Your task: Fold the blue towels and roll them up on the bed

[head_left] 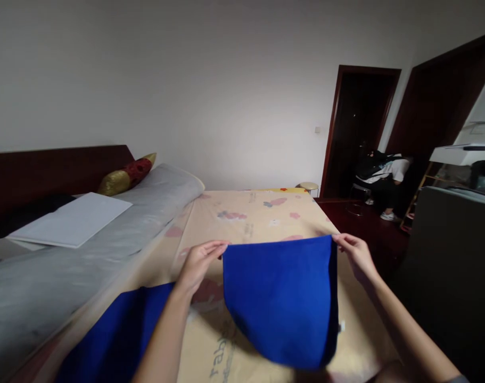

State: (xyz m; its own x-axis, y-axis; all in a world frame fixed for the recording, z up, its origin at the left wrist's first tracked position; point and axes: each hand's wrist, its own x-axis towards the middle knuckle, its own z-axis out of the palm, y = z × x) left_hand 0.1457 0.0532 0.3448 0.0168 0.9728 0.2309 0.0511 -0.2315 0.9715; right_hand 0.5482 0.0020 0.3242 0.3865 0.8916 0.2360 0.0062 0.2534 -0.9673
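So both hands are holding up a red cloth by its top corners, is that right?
Not quite: the head view shows that the cloth is blue, not red. The left hand and right hand do hold it up by its top corners.

From where I sit at the controls, I can read just one bit of print: dark grey lowercase letters (219,355) beginning "rab", climbing steeply up the near part of the cream cover with pink printed motifs (198,346). I can't make out how the word ends. Smaller lettering beside it, and two fainter grey lines (248,232) farther back, blur beyond reading.
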